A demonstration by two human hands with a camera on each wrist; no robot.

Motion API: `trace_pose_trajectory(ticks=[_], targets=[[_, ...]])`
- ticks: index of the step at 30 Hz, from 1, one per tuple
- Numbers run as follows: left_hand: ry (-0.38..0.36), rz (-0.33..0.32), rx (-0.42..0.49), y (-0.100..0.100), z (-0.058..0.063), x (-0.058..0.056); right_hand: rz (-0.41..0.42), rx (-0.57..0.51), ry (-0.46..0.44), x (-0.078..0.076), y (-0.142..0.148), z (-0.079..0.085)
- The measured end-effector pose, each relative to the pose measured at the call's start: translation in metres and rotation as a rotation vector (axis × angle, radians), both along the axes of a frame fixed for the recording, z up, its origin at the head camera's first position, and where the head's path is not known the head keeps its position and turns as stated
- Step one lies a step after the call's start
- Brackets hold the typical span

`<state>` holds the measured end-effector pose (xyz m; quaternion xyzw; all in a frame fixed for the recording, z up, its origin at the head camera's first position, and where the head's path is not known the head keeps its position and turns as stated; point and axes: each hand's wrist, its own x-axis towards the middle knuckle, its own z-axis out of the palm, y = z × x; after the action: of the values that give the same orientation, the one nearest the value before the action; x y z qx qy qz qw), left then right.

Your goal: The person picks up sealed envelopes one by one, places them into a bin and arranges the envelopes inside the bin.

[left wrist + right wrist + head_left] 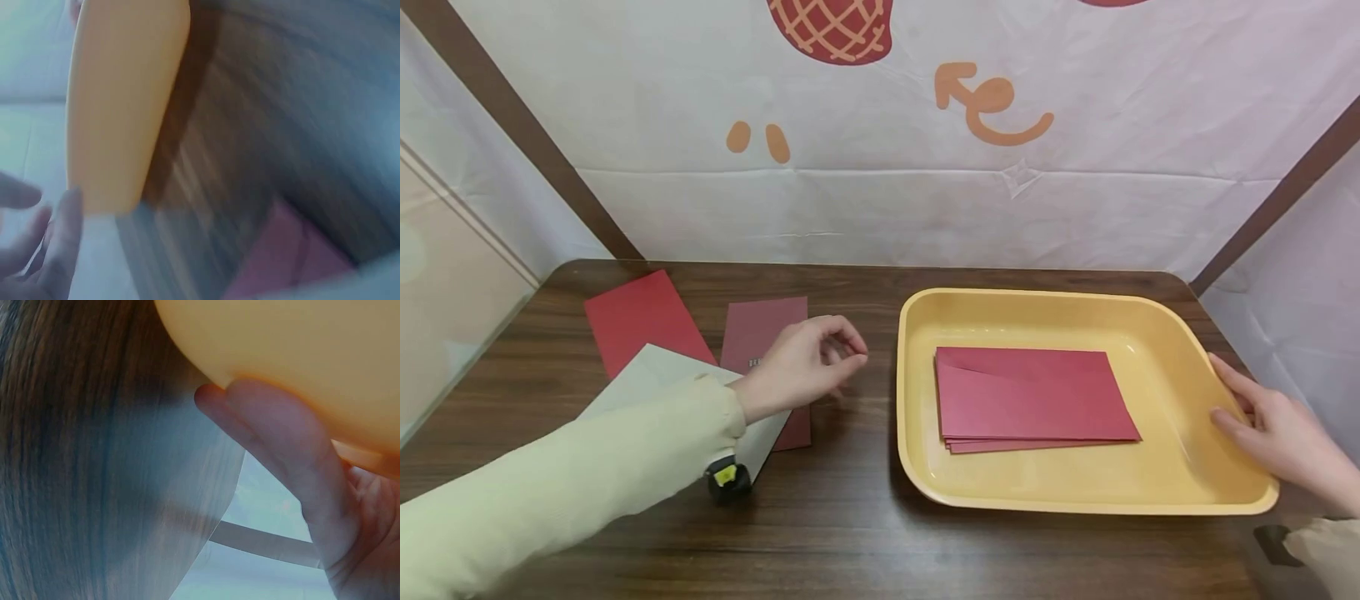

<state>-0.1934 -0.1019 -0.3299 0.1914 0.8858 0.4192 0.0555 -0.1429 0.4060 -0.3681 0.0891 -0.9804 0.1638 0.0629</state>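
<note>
My right hand (1285,429) grips the right rim of a yellow plastic tray (1045,492), the thumb over the inner side. In the right wrist view that thumb presses against the tray wall (300,344). A small stack of red envelopes (1030,392) lies in the tray, edges slightly fanned at the front. Left of the tray, my left hand (801,367) hovers with loosely bent fingers and holds nothing. Beneath it are a dull red envelope (766,329) and a pale grey sheet (658,375), partly hidden by the forearm.
A brighter red envelope (643,317) lies at the back left, partly under the pale sheet. All this stands on a dark wooden table (865,542). Behind the table hangs a white printed cloth (880,217), with brown posts at both sides.
</note>
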Motion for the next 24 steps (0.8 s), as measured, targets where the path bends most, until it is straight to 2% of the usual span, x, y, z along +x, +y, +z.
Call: trace_pose_trajectory(ticks=[3,5,9,12,14,17,24], targets=[[0.106,-0.008,-0.11,-0.024,0.002,0.0,0.006,-0.008,-0.001,0.0,-0.001,0.001],[0.144,-0.013,-0.18,-0.04,0.003,0.001,0.006,-0.008,-0.008,0.0,0.0,0.001],[0.106,-0.039,-0.322,-0.073,0.004,0.007,0.002,0.001,-0.027,-0.001,-0.001,0.002],[0.07,-0.069,-0.44,-0.094,0.0,0.011,0.001,0.005,-0.033,-0.001,-0.001,0.002],[0.077,-0.098,-0.51,-0.107,-0.004,0.013,0.004,0.006,-0.03,0.0,-0.001,0.002],[0.101,-0.158,-0.548,-0.126,-0.01,0.017,0.018,-0.001,-0.016,-0.001,-0.001,0.002],[0.217,-0.284,-0.555,-0.158,-0.027,0.022,0.038,-0.017,0.019,0.0,0.0,0.001]])
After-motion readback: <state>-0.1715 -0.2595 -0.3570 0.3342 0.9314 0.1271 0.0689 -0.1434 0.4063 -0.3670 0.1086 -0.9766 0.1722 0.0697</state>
